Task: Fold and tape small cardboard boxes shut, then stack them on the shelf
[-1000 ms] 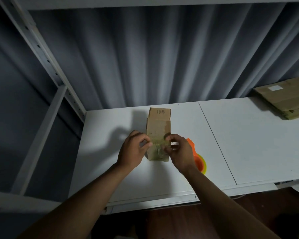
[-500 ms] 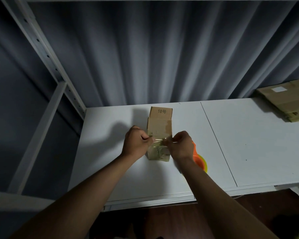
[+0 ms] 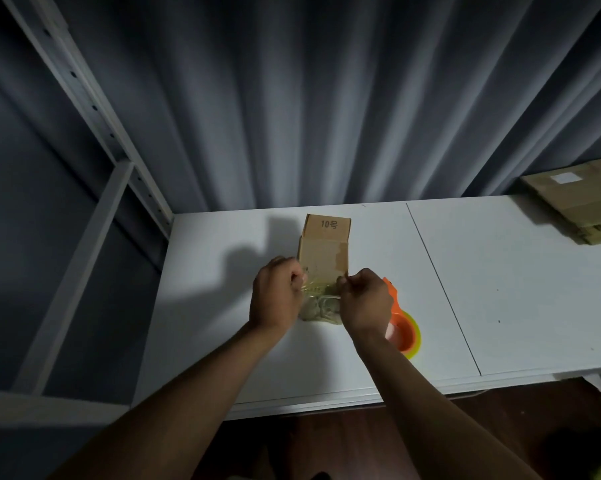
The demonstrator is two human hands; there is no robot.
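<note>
A small brown cardboard box printed "10号" lies on the white shelf board, its far flap raised. A strip of clear tape stretches across its near end. My left hand pinches the strip's left end and my right hand pinches its right end, both with fingers closed, one on each side of the box. Crumpled tape covers the box's near face between the hands. An orange tape dispenser with a yellowish roll sits just right of my right wrist, partly hidden by it.
Flat cardboard sheets are piled at the far right of the shelf. A grey curtain hangs behind. A white perforated upright and crossbar stand at the left. A seam divides the two shelf boards. Dark wooden floor shows below.
Both hands have closed into fists on the tape ends and drawn slightly apart, pulling the strip taut over the box's near end. The box stays in place.
</note>
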